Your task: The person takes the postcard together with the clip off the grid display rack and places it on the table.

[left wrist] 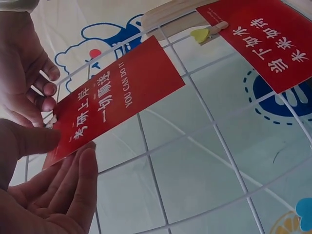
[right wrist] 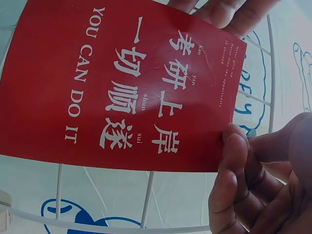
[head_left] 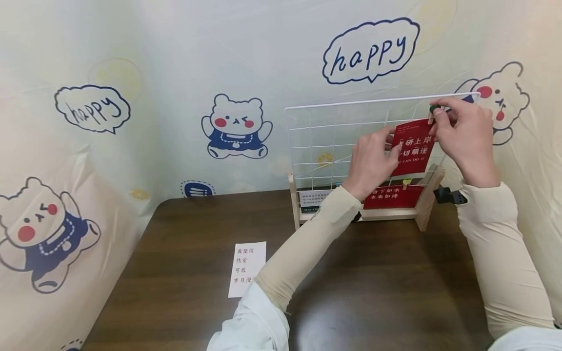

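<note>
A red card (head_left: 412,146) with white lettering, including "YOU CAN DO IT", is held up against a white wire grid (head_left: 316,134). My left hand (head_left: 373,158) pinches the card's left edge between thumb and fingers. At the card's upper right corner, my right hand (head_left: 467,134) pinches a small clip (head_left: 433,109) with a green end. The right wrist view shows that hand's fingertips (right wrist: 234,146) at the card's edge, mostly covering the clip. Lower on the grid hangs another red card (head_left: 397,196), with a yellow heart clip (left wrist: 201,35) on it.
A wooden stand (head_left: 423,207) carries the grid on the dark brown table (head_left: 189,219). Beside my left forearm lies a white card (head_left: 248,265) with red writing. A grey and green card (head_left: 309,201) sits low on the grid's left. Behind hangs a patterned cloth (head_left: 167,58).
</note>
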A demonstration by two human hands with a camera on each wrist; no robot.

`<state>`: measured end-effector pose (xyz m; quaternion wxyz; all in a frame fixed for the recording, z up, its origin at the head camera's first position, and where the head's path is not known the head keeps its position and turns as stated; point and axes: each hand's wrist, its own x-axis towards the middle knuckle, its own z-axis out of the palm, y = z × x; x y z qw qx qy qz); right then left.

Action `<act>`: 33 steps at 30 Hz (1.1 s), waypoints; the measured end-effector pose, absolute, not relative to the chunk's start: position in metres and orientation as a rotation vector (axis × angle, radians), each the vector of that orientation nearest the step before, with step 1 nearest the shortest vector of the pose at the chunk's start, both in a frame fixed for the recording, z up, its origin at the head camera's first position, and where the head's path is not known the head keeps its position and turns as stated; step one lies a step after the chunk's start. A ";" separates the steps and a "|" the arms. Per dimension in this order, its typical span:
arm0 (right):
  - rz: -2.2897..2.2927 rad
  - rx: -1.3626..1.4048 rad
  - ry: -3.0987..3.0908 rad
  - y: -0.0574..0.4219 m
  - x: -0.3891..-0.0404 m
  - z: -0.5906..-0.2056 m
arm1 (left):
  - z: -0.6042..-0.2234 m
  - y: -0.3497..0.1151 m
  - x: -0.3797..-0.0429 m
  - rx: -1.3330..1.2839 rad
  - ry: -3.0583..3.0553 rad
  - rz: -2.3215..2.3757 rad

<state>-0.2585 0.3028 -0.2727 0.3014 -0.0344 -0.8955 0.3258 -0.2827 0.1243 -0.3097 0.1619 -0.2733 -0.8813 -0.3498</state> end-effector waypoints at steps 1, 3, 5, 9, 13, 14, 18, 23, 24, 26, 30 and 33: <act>0.875 -0.088 -2.377 0.303 -0.258 -0.272 | -0.310 0.125 -0.283 -0.775 -2.504 -1.002; 0.894 -0.083 -2.379 0.305 -0.258 -0.272 | -0.310 0.127 -0.284 -0.766 -2.486 -1.008; 0.908 -0.073 -2.383 0.305 -0.258 -0.272 | -0.310 0.127 -0.285 -0.755 -2.479 -1.010; 0.948 -0.060 -2.397 0.306 -0.260 -0.271 | -0.309 0.127 -0.285 -0.752 -2.477 -1.011; 0.998 -0.040 -2.391 0.308 -0.260 -0.268 | -0.307 0.127 -0.284 -0.752 -2.485 -1.017; 1.013 -0.038 -2.385 0.308 -0.260 -0.268 | -0.306 0.127 -0.284 -0.752 -2.489 -1.019; 1.035 -0.025 -2.348 0.307 -0.260 -0.270 | -0.307 0.127 -0.284 -0.760 -2.483 -1.032; 1.010 -0.008 -2.320 0.307 -0.258 -0.273 | -0.309 0.126 -0.284 -0.761 -2.482 -1.040; 1.006 -0.005 -2.315 0.307 -0.258 -0.273 | -0.309 0.126 -0.284 -0.759 -2.484 -1.042; 1.000 -0.004 -2.304 0.306 -0.258 -0.273 | -0.309 0.126 -0.284 -0.758 -2.485 -1.047; 1.058 -0.005 -2.250 0.306 -0.260 -0.274 | -0.308 0.125 -0.284 -0.761 -2.480 -1.056; 1.130 0.013 -2.180 0.305 -0.261 -0.273 | -0.307 0.124 -0.284 -0.761 -2.479 -1.067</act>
